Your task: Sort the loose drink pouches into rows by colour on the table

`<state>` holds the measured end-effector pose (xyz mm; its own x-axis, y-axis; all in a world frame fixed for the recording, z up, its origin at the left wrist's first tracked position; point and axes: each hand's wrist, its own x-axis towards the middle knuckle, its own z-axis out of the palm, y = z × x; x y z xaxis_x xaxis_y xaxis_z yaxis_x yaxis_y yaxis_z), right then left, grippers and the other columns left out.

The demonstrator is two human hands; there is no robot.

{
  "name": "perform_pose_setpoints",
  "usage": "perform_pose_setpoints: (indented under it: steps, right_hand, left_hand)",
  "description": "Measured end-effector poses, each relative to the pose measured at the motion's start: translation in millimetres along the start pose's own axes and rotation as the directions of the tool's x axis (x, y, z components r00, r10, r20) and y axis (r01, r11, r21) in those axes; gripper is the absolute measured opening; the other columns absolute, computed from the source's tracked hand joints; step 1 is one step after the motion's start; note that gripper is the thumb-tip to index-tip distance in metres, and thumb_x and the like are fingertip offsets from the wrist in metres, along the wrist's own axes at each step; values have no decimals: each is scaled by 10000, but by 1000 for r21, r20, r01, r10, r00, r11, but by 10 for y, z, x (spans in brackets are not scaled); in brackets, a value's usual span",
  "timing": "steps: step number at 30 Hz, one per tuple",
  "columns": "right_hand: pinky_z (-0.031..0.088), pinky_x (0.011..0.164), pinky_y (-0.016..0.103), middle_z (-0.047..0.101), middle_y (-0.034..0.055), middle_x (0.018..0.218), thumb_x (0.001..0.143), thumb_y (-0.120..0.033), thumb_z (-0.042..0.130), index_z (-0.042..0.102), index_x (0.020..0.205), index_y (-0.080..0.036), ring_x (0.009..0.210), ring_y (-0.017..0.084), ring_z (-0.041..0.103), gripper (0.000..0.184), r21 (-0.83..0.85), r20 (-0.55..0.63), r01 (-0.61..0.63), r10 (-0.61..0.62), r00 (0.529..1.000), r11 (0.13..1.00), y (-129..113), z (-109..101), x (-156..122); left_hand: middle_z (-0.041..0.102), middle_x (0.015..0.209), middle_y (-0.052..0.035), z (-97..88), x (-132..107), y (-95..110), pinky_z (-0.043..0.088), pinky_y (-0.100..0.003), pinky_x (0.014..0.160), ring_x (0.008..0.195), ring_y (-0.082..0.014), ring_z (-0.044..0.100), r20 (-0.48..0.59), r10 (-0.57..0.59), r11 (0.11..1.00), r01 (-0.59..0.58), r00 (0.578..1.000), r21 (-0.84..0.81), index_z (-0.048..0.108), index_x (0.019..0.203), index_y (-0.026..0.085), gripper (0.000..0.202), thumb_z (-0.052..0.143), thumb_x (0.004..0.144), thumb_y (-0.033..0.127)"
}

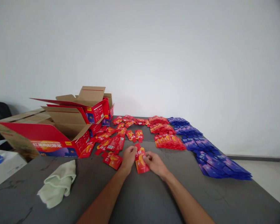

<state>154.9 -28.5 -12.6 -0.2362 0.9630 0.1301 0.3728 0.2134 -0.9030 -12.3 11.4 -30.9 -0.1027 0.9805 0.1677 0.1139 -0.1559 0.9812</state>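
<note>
Between my hands is a red packet (141,165) with an orange picture and white lettering, its narrow tab pointing away from me. My left hand (129,157) pinches its upper left edge. At its right edge, my right hand (156,162) grips it between thumb and fingers. Just left of my left hand lies another red packet (112,160) on the dark table (144,199). Two more red packets (138,134) lie beyond my hands. Overlapping rows of red packets (169,141) are laid out to the right of them.
Rows of blue-purple packets (214,163) run along the table's right side. Loose red packets (105,134) are scattered at left centre. Open red cartons (49,140) stand at the left, with a pale green cloth (59,183) in front. A white wall (140,62) rises behind.
</note>
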Motion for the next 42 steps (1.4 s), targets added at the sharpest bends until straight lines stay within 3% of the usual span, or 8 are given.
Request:
perform_pose_setpoints:
  steps: [6,9,12,17,24,31,35,42]
  right_hand:
    - [360,482,207,504,-74,593,842,-462,564,575,1018,-186,493,108,460,329,162,-115,-31,50,992,986,28,134,2]
    - [420,538,240,575,-41,637,851,-416,543,555,1085,-183,555,150,547,331,1,-269,-82,79,960,997,159,115,59]
    - [483,671,293,647,9,725,873,-313,516,528,1209,-167,685,199,632,366,-207,-321,-125,54,946,970,212,40,69]
    - [428,1016,357,591,159,1264,846,-225,549,595,1252,-157,1156,266,561,414,-547,-207,-47,-81,975,836,54,-14,-45]
    - [261,1141,490,337,95,1558,981,-327,341,406,1481,-183,1453,270,239,524,-657,133,110,-29,991,745,25,107,-140]
    - [174,1140,582,353,94,1549,1015,-368,251,415,1476,-207,1464,287,211,515,-700,84,58,2,996,712,69,111,-118]
    - [193,1124,593,397,106,1524,999,-312,261,445,1455,-199,1450,301,233,504,-716,29,24,-5,1000,697,56,97,-124]
    - [211,1113,566,497,111,1444,976,-305,329,541,1369,-214,1413,325,287,455,-756,-50,-41,5,999,653,6,77,-107]
  left_hand:
    - [616,716,4,-3,-41,77,410,-215,592,649,-116,560,29,-43,999,44,999,-25,608,827,147,267,567,824,412]
    - [662,808,-11,42,-84,65,458,-229,581,651,-132,618,108,-207,978,210,972,-15,533,1108,159,389,650,770,313]
    - [660,816,6,79,-117,-10,473,-220,582,642,-121,625,169,-223,973,210,960,92,480,1194,178,512,663,716,148]
    - [681,862,-23,87,-137,-76,480,-223,703,754,-125,634,184,-46,914,-33,982,403,615,1039,162,336,606,716,74]
    - [705,986,-76,75,-240,186,446,-281,863,937,-183,626,306,40,688,-248,951,682,702,969,183,260,504,822,102]
    - [599,1254,-169,-48,-364,301,331,-520,1040,1256,-357,437,84,133,321,-123,988,939,665,1139,168,346,559,864,351]
    - [468,1444,-221,-74,-337,180,177,-654,1093,1395,-423,285,44,117,280,-76,992,957,569,1324,135,535,491,899,452]
    - [385,1504,-264,-182,-95,71,84,-639,1132,1440,-421,248,-11,74,262,-8,997,965,477,1421,97,654,396,923,513]
